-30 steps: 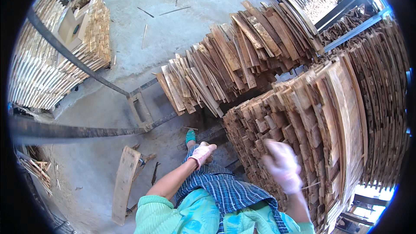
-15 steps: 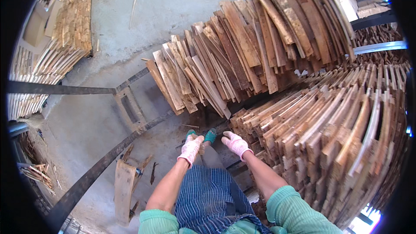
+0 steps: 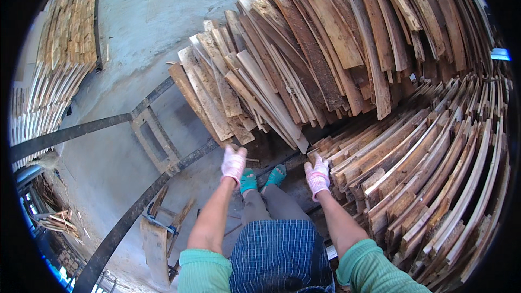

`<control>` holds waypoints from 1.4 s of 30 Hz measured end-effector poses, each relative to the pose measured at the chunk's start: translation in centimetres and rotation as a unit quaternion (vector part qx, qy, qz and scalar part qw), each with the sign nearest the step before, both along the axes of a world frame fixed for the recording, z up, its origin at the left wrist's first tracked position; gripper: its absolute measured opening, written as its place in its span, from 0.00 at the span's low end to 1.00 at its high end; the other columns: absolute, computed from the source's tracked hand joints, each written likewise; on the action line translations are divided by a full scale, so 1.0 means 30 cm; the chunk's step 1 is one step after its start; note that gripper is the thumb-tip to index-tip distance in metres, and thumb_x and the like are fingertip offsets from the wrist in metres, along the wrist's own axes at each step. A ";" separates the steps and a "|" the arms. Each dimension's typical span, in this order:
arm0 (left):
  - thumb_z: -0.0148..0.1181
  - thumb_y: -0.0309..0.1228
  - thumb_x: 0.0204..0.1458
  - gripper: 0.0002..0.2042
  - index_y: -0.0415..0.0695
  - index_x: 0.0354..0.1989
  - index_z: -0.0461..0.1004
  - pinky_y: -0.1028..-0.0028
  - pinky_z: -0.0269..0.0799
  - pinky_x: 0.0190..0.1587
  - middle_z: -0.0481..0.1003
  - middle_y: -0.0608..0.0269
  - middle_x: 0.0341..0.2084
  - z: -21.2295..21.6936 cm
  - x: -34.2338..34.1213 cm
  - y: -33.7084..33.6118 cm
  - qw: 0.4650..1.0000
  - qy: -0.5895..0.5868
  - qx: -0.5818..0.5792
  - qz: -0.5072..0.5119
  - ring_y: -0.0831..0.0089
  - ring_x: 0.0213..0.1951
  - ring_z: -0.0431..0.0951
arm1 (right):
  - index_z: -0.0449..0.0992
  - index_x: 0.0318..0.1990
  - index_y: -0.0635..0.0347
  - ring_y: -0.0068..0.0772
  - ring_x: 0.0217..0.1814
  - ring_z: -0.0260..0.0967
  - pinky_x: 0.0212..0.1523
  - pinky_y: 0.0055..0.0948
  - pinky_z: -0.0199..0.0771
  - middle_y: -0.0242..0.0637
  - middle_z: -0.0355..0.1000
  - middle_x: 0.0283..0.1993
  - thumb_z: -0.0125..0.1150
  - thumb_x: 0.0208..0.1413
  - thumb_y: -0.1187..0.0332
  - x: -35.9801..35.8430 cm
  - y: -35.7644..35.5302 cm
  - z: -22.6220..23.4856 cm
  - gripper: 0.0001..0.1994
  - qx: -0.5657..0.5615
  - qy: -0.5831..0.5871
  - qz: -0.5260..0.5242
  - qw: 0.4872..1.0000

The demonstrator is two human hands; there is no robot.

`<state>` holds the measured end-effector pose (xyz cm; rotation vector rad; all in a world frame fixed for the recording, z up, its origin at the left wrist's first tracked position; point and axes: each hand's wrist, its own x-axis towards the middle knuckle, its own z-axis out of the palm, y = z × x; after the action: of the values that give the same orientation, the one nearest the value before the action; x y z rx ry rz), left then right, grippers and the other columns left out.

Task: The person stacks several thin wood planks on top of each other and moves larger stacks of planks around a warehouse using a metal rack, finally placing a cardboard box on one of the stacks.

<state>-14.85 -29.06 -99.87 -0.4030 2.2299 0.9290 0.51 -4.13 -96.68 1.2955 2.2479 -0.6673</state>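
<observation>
"What are we seeing largest?"

"We're seeing the pile (image 3: 325, 27) of planks filling the top centre and upper right of the frame, and the stack (image 3: 423, 179) spreading down the right. A paler stack (image 3: 68, 27) is standing upper left."

"Next?"

"A dark bar (image 3: 115, 233) is running up from the lower left, and a blue apron (image 3: 274, 252) is hanging at bottom centre."

"And the hands?"

"Both are wearing pinkish gloves. Near centre, the left hand (image 3: 234, 164) is hovering close to the pile's lower-left end, fingers bending; we can't tell whether they're gripping. The right hand (image 3: 317, 178) is keeping beside the stack's left edge, thumb slightly apart; we can't tell if it's holding wood."

"Smallest?"

"Teal sandals (image 3: 277, 174), showing between them."
</observation>
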 end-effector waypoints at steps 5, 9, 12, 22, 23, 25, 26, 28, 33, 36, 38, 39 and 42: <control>0.57 0.37 0.58 0.23 0.35 0.56 0.66 0.65 0.74 0.47 0.76 0.46 0.43 -0.307 -0.166 -0.100 0.998 0.049 0.011 0.049 0.58 0.44 0.79 | 0.66 0.67 0.64 0.56 0.65 0.66 0.67 0.43 0.63 0.57 0.69 0.63 0.56 0.63 0.57 -0.067 -0.071 -0.147 0.28 -0.089 0.108 -0.101 0.985; 0.56 0.37 0.58 0.24 0.35 0.59 0.65 0.64 0.75 0.51 0.74 0.45 0.48 -0.360 -0.249 -0.037 0.999 0.024 -0.029 0.014 0.57 0.48 0.78 | 0.63 0.68 0.66 0.65 0.67 0.63 0.68 0.45 0.63 0.67 0.64 0.65 0.54 0.64 0.54 -0.139 0.001 -0.388 0.31 -0.036 0.146 -0.228 0.962; 0.58 0.40 0.57 0.30 0.33 0.63 0.63 0.60 0.69 0.61 0.70 0.36 0.58 -0.306 -0.363 0.040 0.991 0.029 -0.119 -0.056 0.46 0.58 0.74 | 0.61 0.69 0.64 0.68 0.68 0.60 0.68 0.47 0.61 0.72 0.62 0.65 0.54 0.63 0.53 -0.176 0.079 -0.481 0.32 0.022 0.116 -0.254 0.960; 0.62 0.47 0.57 0.42 0.32 0.71 0.52 0.62 0.68 0.59 0.71 0.41 0.59 -0.613 -0.434 -0.034 0.989 0.060 0.067 0.118 0.52 0.58 0.73 | 0.52 0.74 0.53 0.60 0.63 0.69 0.60 0.48 0.74 0.60 0.63 0.66 0.42 0.65 0.73 -0.092 0.172 -0.915 0.29 0.052 0.006 0.331 0.942; 0.63 0.47 0.57 0.41 0.34 0.72 0.53 0.61 0.72 0.55 0.73 0.44 0.57 -0.568 -0.414 -0.029 0.986 0.028 0.102 0.132 0.56 0.56 0.75 | 0.49 0.76 0.51 0.59 0.62 0.69 0.58 0.48 0.75 0.60 0.64 0.66 0.42 0.65 0.74 -0.062 0.206 -0.943 0.31 0.059 0.015 0.337 0.940; 0.64 0.44 0.56 0.39 0.38 0.71 0.55 0.62 0.77 0.48 0.74 0.48 0.55 -0.342 -0.378 -0.012 0.975 -0.026 0.136 0.173 0.63 0.53 0.76 | 0.50 0.76 0.48 0.59 0.58 0.73 0.56 0.50 0.77 0.60 0.69 0.61 0.40 0.66 0.72 -0.115 0.215 -0.890 0.30 -0.030 -0.105 0.272 0.956; 0.65 0.41 0.56 0.38 0.40 0.71 0.55 0.64 0.78 0.46 0.74 0.50 0.55 -0.224 -0.336 0.020 0.968 -0.052 0.145 0.198 0.66 0.52 0.76 | 0.51 0.76 0.46 0.58 0.56 0.74 0.54 0.50 0.78 0.60 0.71 0.59 0.39 0.66 0.72 -0.127 0.232 -0.878 0.30 -0.041 -0.117 0.259 0.958; 0.67 0.36 0.55 0.37 0.41 0.71 0.55 0.65 0.78 0.49 0.73 0.54 0.56 -0.220 -0.187 -0.017 0.920 -0.102 0.221 0.309 0.67 0.52 0.76 | 0.51 0.76 0.44 0.59 0.53 0.76 0.52 0.51 0.78 0.59 0.74 0.55 0.38 0.67 0.72 -0.171 0.222 -0.853 0.30 -0.053 -0.118 0.241 0.962; 0.72 0.42 0.49 0.44 0.32 0.69 0.54 0.68 0.70 0.59 0.72 0.51 0.57 -0.408 -0.143 0.128 0.933 -0.149 0.274 0.178 0.63 0.57 0.74 | 0.51 0.76 0.42 0.61 0.52 0.76 0.50 0.53 0.78 0.61 0.74 0.53 0.38 0.67 0.72 -0.208 0.150 -0.831 0.30 -0.065 -0.117 0.216 0.967; 0.75 0.48 0.46 0.47 0.25 0.64 0.56 0.68 0.68 0.59 0.72 0.44 0.55 -0.468 -0.195 0.326 0.988 -0.057 0.088 0.113 0.59 0.55 0.73 | 0.50 0.76 0.49 0.57 0.60 0.71 0.58 0.49 0.71 0.58 0.71 0.59 0.40 0.68 0.69 -0.149 0.184 -0.826 0.29 -0.191 0.042 0.136 0.971; 0.73 0.46 0.49 0.42 0.28 0.61 0.56 0.66 0.70 0.58 0.72 0.46 0.52 -0.528 -0.129 0.323 0.970 -0.029 0.130 0.204 0.58 0.51 0.74 | 0.56 0.74 0.62 0.42 0.73 0.58 0.72 0.35 0.52 0.47 0.64 0.70 0.44 0.69 0.54 -0.159 0.125 -0.751 0.31 -0.352 0.071 -0.105 0.927; 0.72 0.43 0.50 0.41 0.32 0.64 0.54 0.63 0.72 0.57 0.72 0.48 0.51 -0.581 -0.099 0.294 0.933 -0.035 0.215 0.285 0.59 0.50 0.75 | 0.60 0.72 0.67 0.33 0.79 0.50 0.77 0.27 0.40 0.42 0.59 0.75 0.45 0.70 0.44 -0.276 0.053 -0.614 0.36 -0.369 0.040 -0.224 0.901; 0.70 0.35 0.54 0.45 0.53 0.73 0.42 0.36 0.67 0.59 0.63 0.55 0.63 -0.611 -0.094 0.192 0.658 -0.197 0.590 0.424 0.57 0.64 0.66 | 0.60 0.72 0.64 0.33 0.78 0.53 0.76 0.26 0.44 0.41 0.60 0.75 0.46 0.67 0.39 -0.184 0.060 -0.708 0.39 -0.356 0.103 -0.253 0.894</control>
<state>-17.68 -23.29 -118.21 -0.8769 0.5769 2.2293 -4.99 -2.34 -117.92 1.4345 1.5109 -1.6909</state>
